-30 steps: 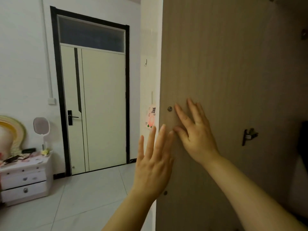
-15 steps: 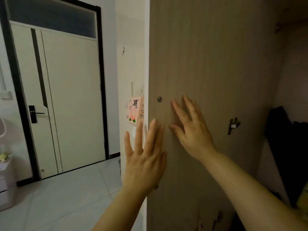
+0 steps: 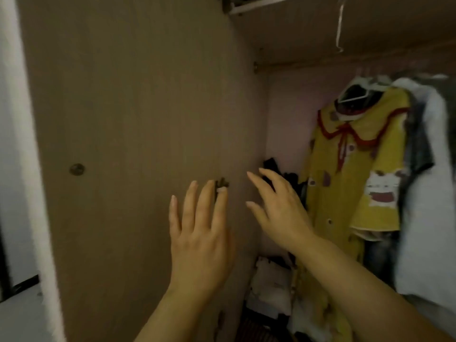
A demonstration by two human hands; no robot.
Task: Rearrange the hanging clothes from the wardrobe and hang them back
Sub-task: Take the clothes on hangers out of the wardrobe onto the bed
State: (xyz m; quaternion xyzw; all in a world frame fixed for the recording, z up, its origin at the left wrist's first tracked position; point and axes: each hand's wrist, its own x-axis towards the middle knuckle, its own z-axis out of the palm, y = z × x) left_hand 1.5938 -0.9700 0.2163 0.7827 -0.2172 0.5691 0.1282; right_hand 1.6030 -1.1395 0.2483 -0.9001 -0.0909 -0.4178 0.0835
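The open wardrobe door (image 3: 128, 119) fills the left and middle of the view, its inner face toward me. My left hand (image 3: 199, 233) is raised in front of it with straight spread fingers, holding nothing. My right hand (image 3: 278, 208) is lifted beside it, fingers relaxed and apart, empty. Inside the wardrobe a yellow garment with red collar trim (image 3: 357, 169) hangs on a white hanger (image 3: 352, 97) from the rail (image 3: 320, 64). A white garment (image 3: 429, 193) hangs to its right, with a dark grey one between them.
A small metal hinge fitting (image 3: 222, 183) and a round screw cap (image 3: 77, 169) sit on the door. Folded pale clothes (image 3: 271, 285) lie at the wardrobe's bottom, a dark cloth (image 3: 283, 176) behind my right hand. A shelf edge (image 3: 259, 3) runs above.
The view has swung right from the room door to the wardrobe's inside, revealing the hanging clothes. Both hands have come off the door's edge and hover in front of it.
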